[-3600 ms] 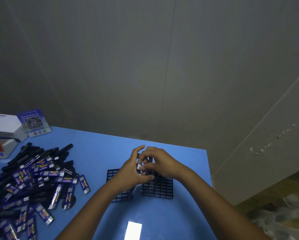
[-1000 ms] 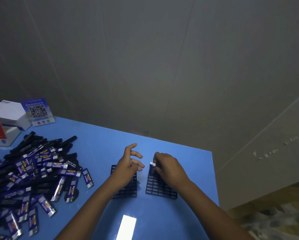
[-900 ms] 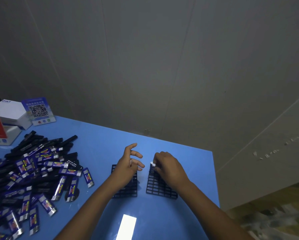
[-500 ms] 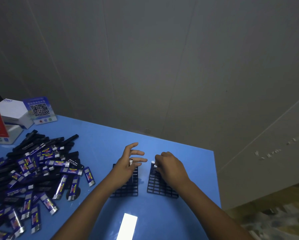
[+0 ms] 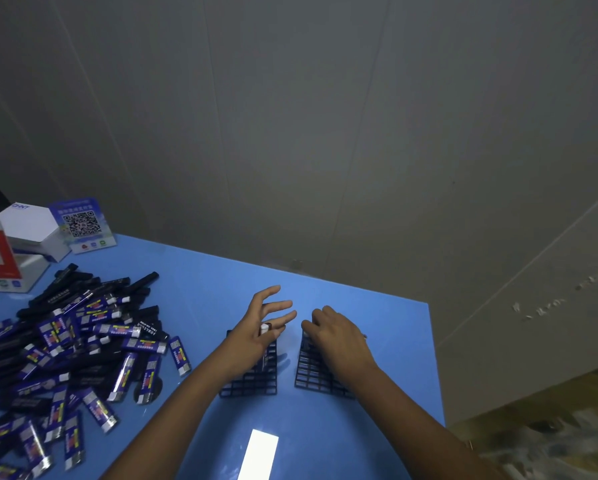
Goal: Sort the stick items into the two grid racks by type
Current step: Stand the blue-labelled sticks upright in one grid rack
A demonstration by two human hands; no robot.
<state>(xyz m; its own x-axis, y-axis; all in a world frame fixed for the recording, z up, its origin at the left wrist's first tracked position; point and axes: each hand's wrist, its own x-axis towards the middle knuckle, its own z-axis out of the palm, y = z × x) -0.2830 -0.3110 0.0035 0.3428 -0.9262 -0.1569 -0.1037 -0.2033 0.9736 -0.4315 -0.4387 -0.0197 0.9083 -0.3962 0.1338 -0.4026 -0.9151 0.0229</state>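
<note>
Two black grid racks lie side by side on the blue table (image 5: 204,282). My left hand (image 5: 256,332) hovers over the left rack (image 5: 252,388); its thumb and a finger pinch a blue stick with a white tip (image 5: 264,329) that stands in a cell, while the other fingers spread out. My right hand (image 5: 340,339) sits on the far left corner of the right rack (image 5: 309,377) with its fingers curled down; the stick under them is hidden. A big pile of black sticks and blue-labelled sticks (image 5: 82,341) lies to the left.
White and red boxes (image 5: 20,237) and a blue QR-code card (image 5: 82,223) stand at the table's far left. A grey wall rises right behind the table. The table's right edge runs close beside the right rack. A bright light reflection (image 5: 259,452) shows on the near surface.
My hands have separated from their joined position and each now works over its own rack. The white tip at my right hand's fingers has dropped out of sight. The left hand's stick sits lower.
</note>
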